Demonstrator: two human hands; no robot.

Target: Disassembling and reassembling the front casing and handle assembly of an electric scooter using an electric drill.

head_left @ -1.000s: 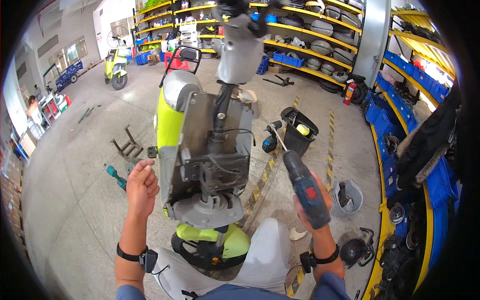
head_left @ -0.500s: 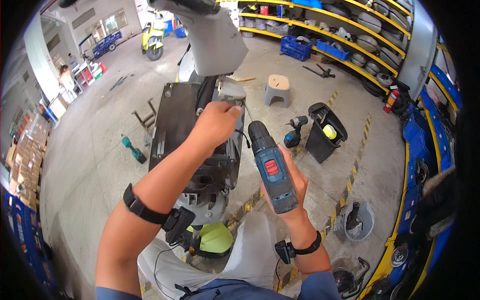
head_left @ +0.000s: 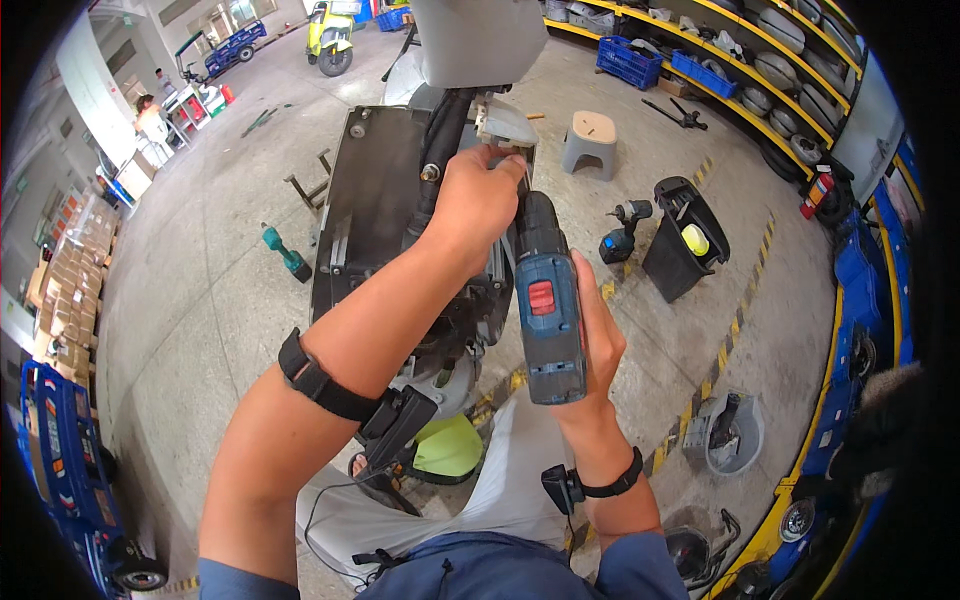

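My right hand point(head_left: 598, 330) grips a dark blue cordless drill point(head_left: 550, 330) with a red switch. The drill points away from me at the upper right of the partly stripped scooter front point(head_left: 375, 190). My left hand point(head_left: 480, 200) reaches across there, its fingers pinched at a light grey bracket point(head_left: 507, 120) beside the drill's nose; what lies between the fingertips is too small to make out. A black column with cables point(head_left: 450, 130) rises into a grey panel point(head_left: 480, 40) above. A lime fender point(head_left: 440, 448) is low between my legs.
On the floor are a teal tool point(head_left: 286, 255), another drill point(head_left: 621, 240), a black bin point(head_left: 680, 255), a stool point(head_left: 590, 142) and a grey bucket point(head_left: 740, 450). Yellow shelving point(head_left: 840, 102) lines the right, cartons point(head_left: 70, 300) the left. A co-worker point(head_left: 150, 118) is far left.
My left hand has moved from beside the scooter up and across to the bracket. The drill has moved up and leftward to meet it. My view has shifted, putting the scooter's front lower edge under my arms.
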